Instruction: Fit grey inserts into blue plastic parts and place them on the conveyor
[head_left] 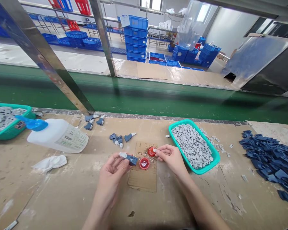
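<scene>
My left hand (115, 167) is closed around a dark blue plastic part (132, 159) with a light grey tip. Between the thumb and fingertips of my right hand (168, 156) is a small light grey plastic piece (154, 150), held over a red cap (151, 152). A second red cap (144, 163), with shiny liquid inside, sits between my hands. Both caps rest on a small cardboard piece (142, 183) speckled with brown bits. Right of my right hand stands a teal basket (198, 172) full of small grey pieces. Several blue-and-grey parts (119, 140) lie beyond my left hand.
A white bottle with a blue nozzle (60, 134) lies at left, near a crumpled white tissue (51, 163) and another teal basket (26, 111). Dark blue parts (271, 159) are heaped at far right. A green conveyor belt (144, 99) and a metal post (62, 76) stand behind.
</scene>
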A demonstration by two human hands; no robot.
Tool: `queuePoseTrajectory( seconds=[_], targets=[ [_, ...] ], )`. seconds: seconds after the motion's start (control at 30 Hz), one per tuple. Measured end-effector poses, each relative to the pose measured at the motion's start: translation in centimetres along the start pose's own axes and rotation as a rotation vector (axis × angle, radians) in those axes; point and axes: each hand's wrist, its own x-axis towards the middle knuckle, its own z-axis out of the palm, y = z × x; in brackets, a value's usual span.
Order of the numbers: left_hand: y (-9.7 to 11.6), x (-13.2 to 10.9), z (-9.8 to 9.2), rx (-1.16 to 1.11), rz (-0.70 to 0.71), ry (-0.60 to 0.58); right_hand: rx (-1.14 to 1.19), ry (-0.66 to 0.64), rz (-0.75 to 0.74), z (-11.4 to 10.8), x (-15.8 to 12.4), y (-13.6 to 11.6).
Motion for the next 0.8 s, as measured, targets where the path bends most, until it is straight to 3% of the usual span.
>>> queuePoseTrajectory(
  seconds=[0.17,0.43,0.8],
  targets=[
    [-0.4,-0.1,0.4,0.018,0.012,0.003,0.038,-0.024,0.02,-0.3,0.1,-0.4],
    [-0.7,-0.3,2.8,0.021,0.089,-0.038,0.197,-0.169,0.054,-0.5,-2.2,-3.3],
    [-0.2,-0.8,4.1,0.023,0.115,-0.094,0.122,-0.242,0.047,0.4,-3.6,-4.7]
  ],
)
